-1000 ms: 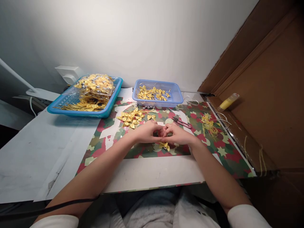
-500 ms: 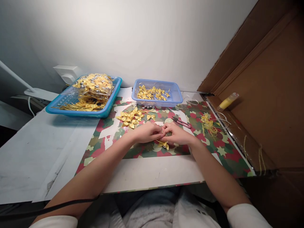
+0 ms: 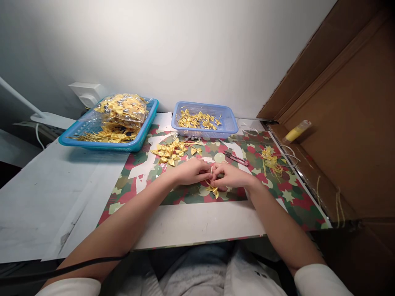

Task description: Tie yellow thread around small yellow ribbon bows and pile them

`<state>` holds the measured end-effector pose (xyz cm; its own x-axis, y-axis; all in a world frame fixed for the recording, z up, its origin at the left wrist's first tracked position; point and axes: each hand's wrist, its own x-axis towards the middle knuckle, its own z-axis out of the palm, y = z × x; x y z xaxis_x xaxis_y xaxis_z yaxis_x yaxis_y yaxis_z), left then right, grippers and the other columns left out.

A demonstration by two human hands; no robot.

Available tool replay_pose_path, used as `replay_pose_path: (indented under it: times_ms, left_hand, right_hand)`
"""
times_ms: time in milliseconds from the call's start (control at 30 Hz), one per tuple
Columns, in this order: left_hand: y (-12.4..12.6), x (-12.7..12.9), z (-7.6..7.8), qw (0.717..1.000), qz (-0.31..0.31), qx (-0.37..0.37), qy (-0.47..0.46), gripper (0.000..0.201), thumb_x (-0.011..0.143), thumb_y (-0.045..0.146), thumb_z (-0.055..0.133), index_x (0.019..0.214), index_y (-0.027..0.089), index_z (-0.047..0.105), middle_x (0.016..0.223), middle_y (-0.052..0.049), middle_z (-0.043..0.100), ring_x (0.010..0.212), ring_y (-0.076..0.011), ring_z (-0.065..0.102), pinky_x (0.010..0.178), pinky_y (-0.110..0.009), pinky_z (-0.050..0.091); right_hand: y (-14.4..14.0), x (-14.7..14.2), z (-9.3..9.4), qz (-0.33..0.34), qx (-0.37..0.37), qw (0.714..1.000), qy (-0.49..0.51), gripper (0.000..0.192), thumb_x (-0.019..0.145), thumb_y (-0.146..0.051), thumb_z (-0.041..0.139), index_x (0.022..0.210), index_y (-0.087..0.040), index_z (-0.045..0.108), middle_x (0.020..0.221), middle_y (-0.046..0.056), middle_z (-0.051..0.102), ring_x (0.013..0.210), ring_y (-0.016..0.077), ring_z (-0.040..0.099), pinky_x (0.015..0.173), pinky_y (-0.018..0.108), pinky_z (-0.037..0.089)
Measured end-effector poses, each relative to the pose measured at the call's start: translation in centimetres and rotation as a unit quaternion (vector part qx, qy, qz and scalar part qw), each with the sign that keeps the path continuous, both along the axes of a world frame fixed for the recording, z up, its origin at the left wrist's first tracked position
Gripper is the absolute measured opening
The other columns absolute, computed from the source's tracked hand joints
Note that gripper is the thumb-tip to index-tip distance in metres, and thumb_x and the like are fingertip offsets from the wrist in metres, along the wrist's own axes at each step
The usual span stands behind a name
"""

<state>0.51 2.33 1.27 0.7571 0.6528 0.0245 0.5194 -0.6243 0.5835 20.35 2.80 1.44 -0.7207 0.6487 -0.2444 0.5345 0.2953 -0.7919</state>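
Note:
My left hand and my right hand meet at the middle of the patterned mat, fingertips pinched close together. Between and just below them hangs a small yellow ribbon bow, its thin tails running up into the fingers of both hands. The exact grip point is hidden by the fingers. Beyond my left hand lies a loose pile of yellow ribbon bows with thin stems. A pair of thread snips with pink handles rests just beyond my right hand.
Behind stand a blue basket with bows and, at left, a larger blue basket with bagged bows and golden stems. Silver beads lie near the pile. Yellow thread scraps sit at right, by a yellow thread spool and cardboard wall.
My right hand's fingers have shifted slightly and curled differently at the pinch. The bow below has turned and moved a little. The rest has stayed in place.

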Motion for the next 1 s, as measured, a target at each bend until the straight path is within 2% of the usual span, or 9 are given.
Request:
replay_pose_path:
  times_ms: [200, 400, 600, 667, 833, 1000]
  left_hand:
    - [0.06, 0.0, -0.16, 1.0, -0.004, -0.003, -0.006, 0.028, 0.089, 0.033, 0.045, 0.069, 0.018, 0.056, 0.066, -0.001, 0.056, 0.064, -0.0142, 0.048, 0.061, -0.025, 0.033]
    - [-0.04, -0.07, -0.13, 1.0, -0.01, -0.02, -0.022, 0.027, 0.09, 0.034, 0.044, 0.073, 0.018, 0.057, 0.067, -0.001, 0.056, 0.066, -0.0141, 0.048, 0.063, -0.025, 0.033]
    - [-0.03, 0.02, -0.15, 0.999, -0.014, -0.018, -0.031, 0.025, 0.091, 0.031, 0.045, 0.072, 0.018, 0.056, 0.067, 0.0, 0.056, 0.067, -0.0139, 0.048, 0.065, -0.025, 0.033]
    - [-0.01, 0.05, -0.2, 0.999, -0.013, -0.012, -0.028, 0.024, 0.09, 0.03, 0.046, 0.071, 0.018, 0.056, 0.066, 0.0, 0.055, 0.066, -0.0137, 0.047, 0.064, -0.025, 0.033]
    - [0.09, -0.01, -0.12, 1.0, -0.002, 0.009, -0.015, 0.025, 0.088, 0.025, 0.046, 0.065, 0.018, 0.051, 0.059, 0.0, 0.051, 0.064, -0.0145, 0.043, 0.061, -0.025, 0.031]
    - [0.34, -0.36, -0.1, 0.999, -0.002, 0.054, -0.001, 0.028, 0.087, 0.022, 0.045, 0.059, 0.019, 0.044, 0.053, 0.001, 0.042, 0.063, -0.0154, 0.038, 0.061, -0.027, 0.03]
  right_hand:
    - [0.03, 0.17, 0.09, 0.007, 0.016, 1.0, -0.002, 0.013, 0.07, -0.02, 0.062, 0.062, -0.02, 0.071, 0.086, 0.005, 0.062, 0.096, 0.0221, 0.055, 0.083, 0.03, 0.044]
    - [0.2, 0.18, 0.32, 0.0, 0.017, 1.0, 0.01, 0.017, 0.074, -0.024, 0.058, 0.061, -0.018, 0.067, 0.084, 0.004, 0.062, 0.087, 0.0193, 0.056, 0.081, 0.031, 0.044]
    - [-0.21, -0.11, 0.96, 0.02, -0.007, 1.0, 0.021, 0.023, 0.072, -0.018, 0.059, 0.049, -0.018, 0.061, 0.067, 0.003, 0.062, 0.089, 0.0214, 0.058, 0.077, 0.028, 0.046]
    - [-0.23, -0.1, 0.97, 0.02, -0.006, 1.0, 0.022, 0.021, 0.071, -0.018, 0.06, 0.051, -0.018, 0.063, 0.068, 0.004, 0.063, 0.087, 0.0208, 0.058, 0.076, 0.028, 0.047]
    - [-0.07, 0.1, 0.71, 0.015, -0.008, 1.0, -0.001, 0.013, 0.071, -0.018, 0.062, 0.063, -0.018, 0.072, 0.086, 0.005, 0.064, 0.087, 0.0195, 0.06, 0.074, 0.027, 0.048]
    - [-0.14, -0.01, 0.82, 0.004, -0.008, 1.0, -0.018, 0.012, 0.071, -0.021, 0.063, 0.065, -0.017, 0.073, 0.085, 0.006, 0.063, 0.084, 0.0188, 0.06, 0.072, 0.027, 0.048]
